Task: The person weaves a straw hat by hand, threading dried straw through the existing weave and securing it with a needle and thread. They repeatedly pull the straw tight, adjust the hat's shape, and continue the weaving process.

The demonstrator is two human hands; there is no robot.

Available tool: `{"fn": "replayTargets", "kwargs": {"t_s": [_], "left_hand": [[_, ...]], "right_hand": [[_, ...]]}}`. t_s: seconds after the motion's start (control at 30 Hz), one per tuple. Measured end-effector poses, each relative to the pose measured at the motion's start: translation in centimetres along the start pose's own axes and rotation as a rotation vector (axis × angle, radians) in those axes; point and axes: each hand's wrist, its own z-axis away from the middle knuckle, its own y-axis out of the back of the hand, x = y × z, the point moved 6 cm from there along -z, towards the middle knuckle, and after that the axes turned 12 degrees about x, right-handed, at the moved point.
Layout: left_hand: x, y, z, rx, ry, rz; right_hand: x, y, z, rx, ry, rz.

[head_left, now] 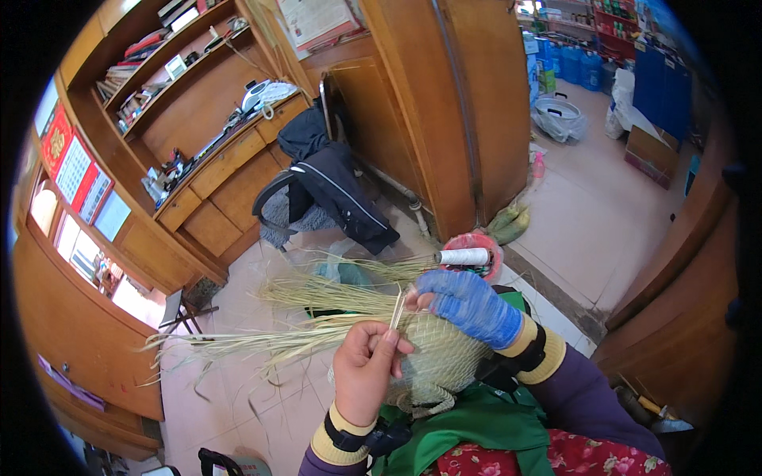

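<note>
Mid-weave, by the look of it: a rounded woven straw piece (440, 357) sits in the lap at centre frame, loose straw strands (317, 305) fanning out to 9 o'clock over the tiled floor (238, 397). Left hand (367, 373), bare, fingers closed in a pinch on a pale flat straw strip (396, 309) that stands up at 12 o'clock from it. Right hand (468, 305), in a blue knit glove, lies curled over the top of the woven piece at 2 o'clock, fingertips meeting the same strip; whether they grip it, cannot tell. White thread spool (464, 256) on a red dish just beyond at 12 o'clock. Dark jacket on a chair (333, 186) farther up. Judged next: the strip needs tucking under a neighbouring strand and pulling snug, with the right hand steadying the weave.
</note>
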Motion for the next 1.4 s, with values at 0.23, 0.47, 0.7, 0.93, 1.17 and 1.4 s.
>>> {"fn": "replayTargets", "kwargs": {"t_s": [0.23,0.47,0.7,0.93,1.17,1.4], "left_hand": [[-0.1,-1.6,-1.0,-0.054,-0.054,-0.145],[0.3,-2.0,-1.1,-0.119,0.033,-0.055],[8.7,3.3,2.6,0.303,-1.019,-0.924],[20.6,14.2,10.9,0.979,-1.405,-0.826],[22.0,7.7,3.5,0.402,-1.698,-1.26],[12.4,5.4,-12.1,0.078,-1.38,-1.023]], "right_hand": [[0.2,0.2,-0.6,-0.105,0.104,0.122],[0.7,0.3,-0.8,-0.05,-0.011,0.049],[0.5,1.1,-0.8,0.013,-0.112,0.036],[2.0,0.9,-0.6,-0.017,-0.085,0.059],[1.7,0.5,-1.3,-0.034,0.103,0.042],[3.8,-0.3,-1.5,0.001,0.142,0.078]]}}
